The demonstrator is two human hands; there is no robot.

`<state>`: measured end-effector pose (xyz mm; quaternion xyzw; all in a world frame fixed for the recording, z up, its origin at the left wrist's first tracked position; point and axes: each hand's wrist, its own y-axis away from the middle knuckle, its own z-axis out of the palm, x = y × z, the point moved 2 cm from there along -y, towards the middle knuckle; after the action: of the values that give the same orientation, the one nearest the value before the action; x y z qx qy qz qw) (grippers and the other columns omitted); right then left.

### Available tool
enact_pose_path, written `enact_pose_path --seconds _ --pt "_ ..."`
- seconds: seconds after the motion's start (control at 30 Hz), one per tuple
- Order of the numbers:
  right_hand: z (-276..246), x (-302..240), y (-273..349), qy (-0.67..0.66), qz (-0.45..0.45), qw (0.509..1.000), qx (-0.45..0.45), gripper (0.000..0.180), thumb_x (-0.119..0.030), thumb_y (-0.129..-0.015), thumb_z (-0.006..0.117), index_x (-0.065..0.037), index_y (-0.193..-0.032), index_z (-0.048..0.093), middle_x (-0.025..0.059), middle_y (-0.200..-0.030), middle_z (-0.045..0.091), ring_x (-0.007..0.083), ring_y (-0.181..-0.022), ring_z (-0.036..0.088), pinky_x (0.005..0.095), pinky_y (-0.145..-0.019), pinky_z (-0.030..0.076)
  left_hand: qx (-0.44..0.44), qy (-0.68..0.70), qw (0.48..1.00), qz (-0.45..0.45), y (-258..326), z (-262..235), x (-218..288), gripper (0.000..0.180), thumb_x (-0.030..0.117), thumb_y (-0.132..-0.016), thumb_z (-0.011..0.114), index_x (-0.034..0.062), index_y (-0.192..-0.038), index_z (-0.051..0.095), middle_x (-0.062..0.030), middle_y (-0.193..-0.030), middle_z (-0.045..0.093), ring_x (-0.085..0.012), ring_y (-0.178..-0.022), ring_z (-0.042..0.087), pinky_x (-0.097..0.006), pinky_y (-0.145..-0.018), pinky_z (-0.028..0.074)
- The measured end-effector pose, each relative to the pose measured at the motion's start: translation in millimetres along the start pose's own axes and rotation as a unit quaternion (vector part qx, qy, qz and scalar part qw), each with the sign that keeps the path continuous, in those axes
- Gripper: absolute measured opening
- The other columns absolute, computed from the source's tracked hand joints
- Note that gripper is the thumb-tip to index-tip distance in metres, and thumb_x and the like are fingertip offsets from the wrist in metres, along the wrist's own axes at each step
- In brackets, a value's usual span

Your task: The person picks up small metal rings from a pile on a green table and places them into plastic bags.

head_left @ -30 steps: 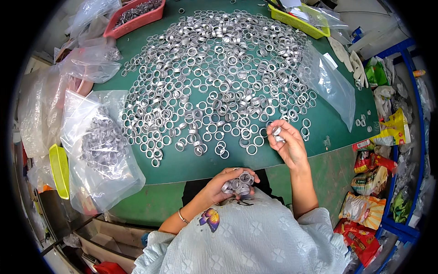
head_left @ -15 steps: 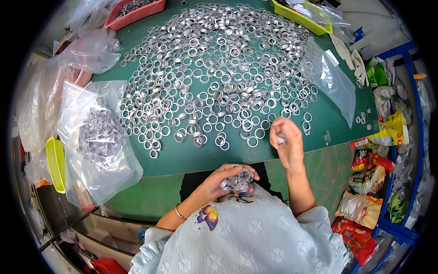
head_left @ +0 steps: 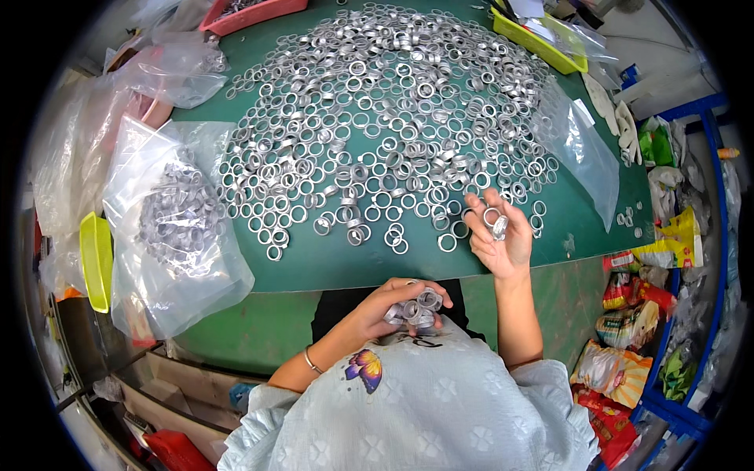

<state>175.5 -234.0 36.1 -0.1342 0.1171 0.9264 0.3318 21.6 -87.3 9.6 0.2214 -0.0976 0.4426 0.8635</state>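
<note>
Two hands are at work over a green surface (head_left: 330,263). The left hand (head_left: 393,306) is low, close to the person's chest, with the arm bent and a thin bracelet (head_left: 312,362) on the wrist. Its fingers curl around a bunch of rings (head_left: 415,307), so it is partly closed and full. The right hand (head_left: 496,235) is lifted at the near edge of the surface, palm turned up and toward the person, arm coming straight up from below. Its fingers are bent a little, and one silver ring (head_left: 499,227) sits between the thumb and fingers.

Lots and lots of silver rings lie in a big pile (head_left: 377,118) spread over the surface, just past the right hand. To the left, a clear bag (head_left: 177,228) holds many more rings. Another clear bag (head_left: 581,157) lies flat on the right side of the surface. A red tray (head_left: 251,12) sits at the far edge, and a yellow tray (head_left: 542,43) sits at the far right. A yellow bin (head_left: 96,259) stands at the left, below the surface. Snack packets (head_left: 628,314) are piled low on the right.
</note>
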Motion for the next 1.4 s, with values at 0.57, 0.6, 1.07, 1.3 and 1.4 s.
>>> enact_pose_path --seconds 0.57,0.6,1.07,1.3,1.4 --pt "46 104 -61 0.892 -0.168 0.420 -0.030 0.017 -0.018 -0.076 0.072 -0.007 -0.088 0.065 0.0073 -0.076 0.056 0.0272 -0.057 0.058 0.0400 -0.049 0.045 0.028 0.011 1.000 0.004 28 -31 -12 0.036 0.031 -0.093 0.052 -0.0005 -0.109 0.062 -0.0186 -0.106 0.063 -0.0260 -0.083 0.066 -0.031 -0.067 0.053" --pt "43 105 -64 0.880 -0.171 0.442 -0.027 0.017 -0.018 -0.077 0.071 -0.006 -0.086 0.065 0.0078 -0.076 0.057 0.0274 -0.058 0.058 0.0396 -0.050 0.045 0.025 0.011 1.000 -0.001 28 -31 -11 0.036 0.030 -0.093 0.053 -0.0010 -0.109 0.062 -0.0182 -0.106 0.063 -0.0256 -0.083 0.066 -0.032 -0.070 0.053" --pt "41 70 -50 0.742 -0.166 0.648 0.051 0.010 -0.001 -0.077 0.069 0.001 -0.085 0.063 0.0048 -0.074 0.058 0.0144 -0.065 0.054 0.0259 -0.060 0.042 0.011 0.007 1.000 0.003 30 -33 -4 0.040 0.033 -0.093 0.052 -0.0022 -0.108 0.062 -0.0154 -0.104 0.064 -0.0219 -0.080 0.067 -0.024 -0.051 0.052" --pt "50 90 -62 0.852 -0.192 0.485 0.038 0.029 -0.012 -0.077 0.070 -0.007 -0.105 0.062 0.0086 -0.078 0.059 0.0297 -0.060 0.059 0.0366 -0.054 0.047 0.008 0.005 1.000 0.003 30 -33 -3 0.040 0.033 -0.092 0.053 -0.0027 -0.108 0.062 -0.0152 -0.104 0.064 -0.0215 -0.081 0.067 -0.024 -0.051 0.052" --pt "49 104 -76 0.893 -0.155 0.422 0.033 0.022 -0.015 -0.079 0.067 -0.007 -0.100 0.063 0.0098 -0.081 0.061 0.0326 -0.063 0.062 0.0406 -0.055 0.049 0.006 -0.003 1.000 0.005 29 -33 -4 0.040 0.033 -0.092 0.052 -0.0026 -0.108 0.062 -0.0150 -0.105 0.064 -0.0208 -0.081 0.067 -0.024 -0.051 0.052"
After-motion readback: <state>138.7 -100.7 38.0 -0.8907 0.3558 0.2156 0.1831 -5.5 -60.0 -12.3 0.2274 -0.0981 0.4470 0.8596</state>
